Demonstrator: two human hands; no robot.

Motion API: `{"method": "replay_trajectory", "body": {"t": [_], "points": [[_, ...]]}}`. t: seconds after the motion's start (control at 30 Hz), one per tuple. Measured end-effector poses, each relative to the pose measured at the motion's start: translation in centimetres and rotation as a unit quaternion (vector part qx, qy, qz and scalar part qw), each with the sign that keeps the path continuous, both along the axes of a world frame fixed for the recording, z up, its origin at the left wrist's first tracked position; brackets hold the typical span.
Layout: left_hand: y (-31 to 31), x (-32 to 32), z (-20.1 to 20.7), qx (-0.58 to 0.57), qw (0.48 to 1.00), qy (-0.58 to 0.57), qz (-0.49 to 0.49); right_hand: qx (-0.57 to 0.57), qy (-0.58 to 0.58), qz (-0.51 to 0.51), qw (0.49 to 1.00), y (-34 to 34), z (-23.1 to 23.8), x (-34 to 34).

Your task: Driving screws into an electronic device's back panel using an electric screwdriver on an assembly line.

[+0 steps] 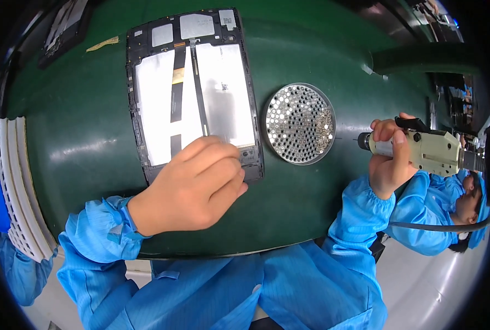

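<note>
No words or numbers are legible. On the tablet (158,102), well beyond the left fingers (218,159), a white label (227,21) carries a dark, square-looking code. Left of it, also beyond those fingers, a silver plate (197,26) bears faint print. Nearer, just ahead of the fingertips, small dark marks (224,86) blur on the metal.
</note>
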State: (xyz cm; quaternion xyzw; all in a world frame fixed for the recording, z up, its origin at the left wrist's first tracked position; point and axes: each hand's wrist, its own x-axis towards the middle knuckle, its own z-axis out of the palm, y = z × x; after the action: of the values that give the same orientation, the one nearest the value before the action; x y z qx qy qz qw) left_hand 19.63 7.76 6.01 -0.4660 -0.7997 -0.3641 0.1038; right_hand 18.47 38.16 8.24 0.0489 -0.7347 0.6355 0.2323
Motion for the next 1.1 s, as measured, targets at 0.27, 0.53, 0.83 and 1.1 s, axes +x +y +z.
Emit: {"method": "replay_trajectory", "body": {"t": [0.27,0.53,0.83,1.1], "points": [[0.1,0.7,-0.3,-0.023,0.999,0.023,-0.004,-0.028,-0.035,0.007,0.999,-0.2,1.1,-0.4],[-0.7,0.0,0.9,-0.081,0.995,0.031,-0.059,-0.022,-0.066,-0.038,0.997,-1.6,2.4,-0.8],[-0.9,-0.5,0.6,-0.097,0.994,-0.049,-0.031,-0.086,0.060,0.105,0.989,-4.7,2.3,-1.3],[-0.8,-0.7,0.5,-0.110,0.992,-0.067,-0.011,-0.107,0.010,0.163,0.981,-6.6,1.5,-1.3]]}}
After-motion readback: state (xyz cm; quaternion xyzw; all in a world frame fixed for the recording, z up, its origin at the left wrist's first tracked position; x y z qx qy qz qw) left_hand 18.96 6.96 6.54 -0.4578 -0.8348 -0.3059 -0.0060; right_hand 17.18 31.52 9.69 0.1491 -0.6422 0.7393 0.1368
